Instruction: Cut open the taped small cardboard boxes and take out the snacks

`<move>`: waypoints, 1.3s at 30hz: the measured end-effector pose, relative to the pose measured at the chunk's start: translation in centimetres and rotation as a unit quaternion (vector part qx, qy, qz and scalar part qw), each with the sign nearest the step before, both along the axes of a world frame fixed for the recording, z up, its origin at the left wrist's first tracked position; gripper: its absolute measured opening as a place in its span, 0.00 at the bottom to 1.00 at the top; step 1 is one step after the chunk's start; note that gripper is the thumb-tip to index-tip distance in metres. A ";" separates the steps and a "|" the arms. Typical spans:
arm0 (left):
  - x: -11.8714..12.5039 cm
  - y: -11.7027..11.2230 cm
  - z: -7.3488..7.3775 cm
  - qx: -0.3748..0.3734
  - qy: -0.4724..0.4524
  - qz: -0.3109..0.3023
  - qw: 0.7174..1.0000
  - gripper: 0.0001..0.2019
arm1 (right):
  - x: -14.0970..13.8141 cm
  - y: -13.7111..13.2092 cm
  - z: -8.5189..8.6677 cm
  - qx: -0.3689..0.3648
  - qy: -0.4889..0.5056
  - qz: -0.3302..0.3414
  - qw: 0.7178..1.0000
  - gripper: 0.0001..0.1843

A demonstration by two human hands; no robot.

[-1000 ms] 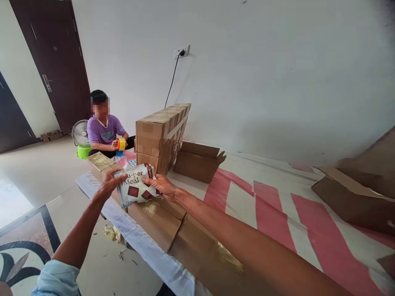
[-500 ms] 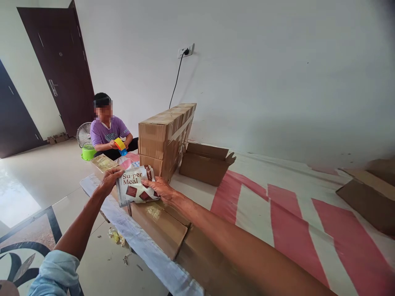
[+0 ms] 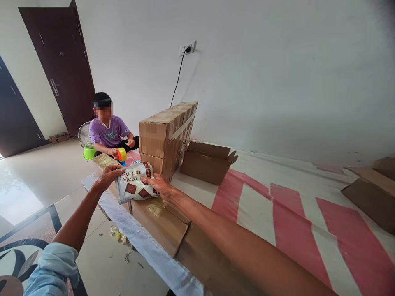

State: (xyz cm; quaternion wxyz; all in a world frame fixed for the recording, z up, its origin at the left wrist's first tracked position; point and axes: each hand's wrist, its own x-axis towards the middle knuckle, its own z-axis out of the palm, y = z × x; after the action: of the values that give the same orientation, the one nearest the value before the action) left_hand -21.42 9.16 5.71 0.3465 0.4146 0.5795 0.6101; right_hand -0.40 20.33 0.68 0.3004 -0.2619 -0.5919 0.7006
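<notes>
We hold a white pouch (image 3: pixel 132 196) printed "Su-per Meal", with brown squares on its face, tilted just above the row of taped cardboard boxes. Our left hand (image 3: pixel 108 176) pinches its upper left corner; our right hand (image 3: pixel 159 183) has a pinching grip on the right side, thumb across the front. Beneath lies the closest box (image 3: pixel 168 228), with yellowish tape on its top, and our right forearm crosses over the next one and hides much of it. The row runs along the left edge of a white cloth (image 3: pixel 148 246); what supports that cloth we cannot tell. Just beyond the pouch, a tall carton stack (image 3: pixel 152 139) blocks our view of the black cord's (image 3: pixel 178 80) lower end. Right of the stack sits an open carton (image 3: pixel 205 164), near the far edge of a red-and-white striped sheet (image 3: pixel 286 226); another carton (image 3: pixel 367 201) lies by its right edge. Past the row's far end, a person in a purple shirt (image 3: pixel 106 129) holds a yellow-and-orange tape dispenser (image 3: pixel 122 154) in one hand. A fan (image 3: pixel 84 133) stands behind them. Crumpled tape (image 3: pixel 117 234) litters the tiled floor (image 3: pixel 70 176) beside the cloth's left edge.
</notes>
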 end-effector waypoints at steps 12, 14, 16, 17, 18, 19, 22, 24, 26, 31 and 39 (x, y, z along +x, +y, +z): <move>-3.4 0.7 -0.9 -0.006 0.023 0.107 0.994 0.23 | 0.3 -0.3 -0.2 0.011 -0.013 -0.007 1.000 0.21; -4.1 1.0 -1.0 -0.016 0.032 0.125 0.991 0.22 | 0.4 -0.2 0.1 0.010 -0.013 -0.009 1.000 0.22; -4.9 1.2 -1.0 -0.027 0.041 0.142 0.989 0.20 | 0.5 -0.3 0.4 0.009 -0.010 -0.011 1.000 0.22; -5.3 1.3 -0.9 -0.034 0.045 0.150 0.987 0.18 | 0.5 -0.3 0.6 0.009 -0.009 -0.013 1.000 0.22; -5.6 1.5 -0.8 -0.042 0.049 0.157 0.985 0.17 | 0.5 -0.4 0.7 0.009 -0.007 -0.013 1.000 0.23; -6.0 1.6 -0.8 -0.051 0.053 0.164 0.984 0.15 | 0.5 -0.5 0.9 0.008 -0.005 -0.013 1.000 0.23; -7.0 1.9 -0.5 -0.074 0.064 0.178 0.979 0.11 | 0.5 -0.9 1.2 0.007 0.001 -0.009 1.000 0.24; -7.6 2.1 -0.3 -0.083 0.070 0.184 0.977 0.12 | 0.6 -1.1 1.2 0.009 0.004 -0.006 1.000 0.24; -8.2 2.3 0.0 -0.083 0.073 0.189 0.976 0.13 | 0.7 -1.2 1.0 0.013 0.003 -0.006 1.000 0.25; -9.2 2.5 0.9 -0.038 0.070 0.214 0.974 0.18 | 0.9 -1.0 0.4 0.022 -0.012 -0.010 1.000 0.27; -9.2 2.9 0.9 0.000 0.034 0.252 0.967 0.31 | 2.1 -0.7 0.0 0.035 -0.034 -0.026 0.998 0.25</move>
State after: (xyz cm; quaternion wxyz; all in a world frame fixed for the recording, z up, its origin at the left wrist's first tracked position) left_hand -30.63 12.06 6.65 0.1617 0.2759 0.6765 0.6633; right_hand 1.70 19.60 0.66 0.3074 -0.2896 -0.6192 0.6620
